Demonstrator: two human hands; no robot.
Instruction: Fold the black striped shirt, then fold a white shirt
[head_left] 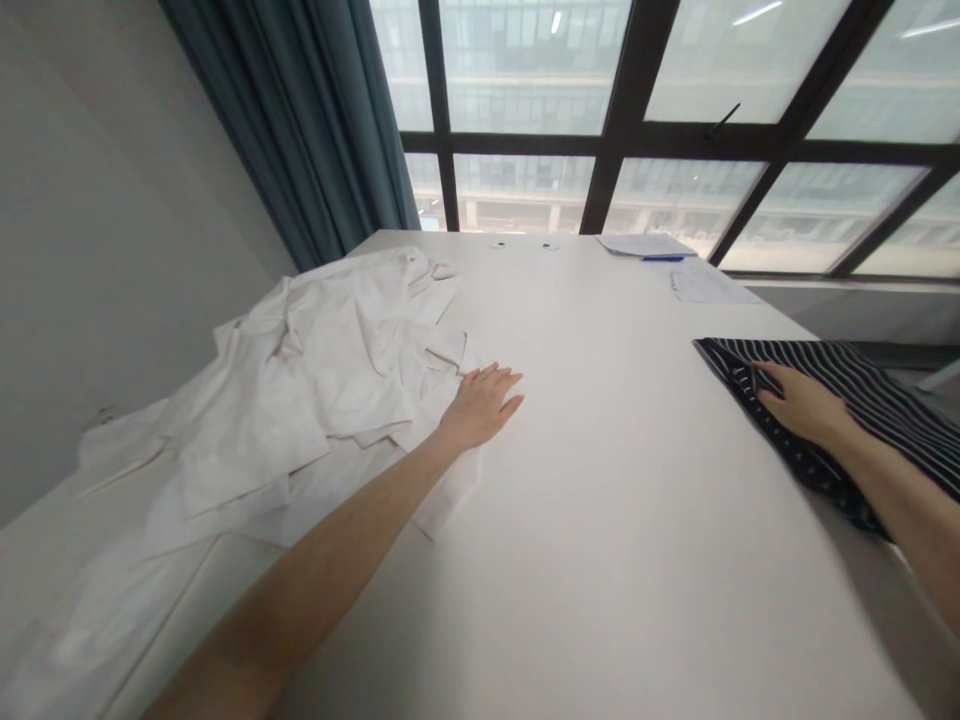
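My left hand (481,405) is open, its fingers spread at the right edge of a heap of thin white fabric pieces (322,365). The palm is low over the white table (600,480), partly over the white pieces. At the right side of the table, my right hand (802,400) is closed on a black cloth with white stripes (892,400). Finger and thumb pinch it close to its left edge, where a dark band shows small white marks. Part of this cloth hangs past the table's right edge, and the right forearm covers some of it.
Paper sheets (712,287) and a blue pen (663,259) lie at the far right end of the table. Two small round items sit at the far edge. Beyond are a dark-framed window (600,145), a blue curtain (322,130) and a grey wall (112,220) at left.
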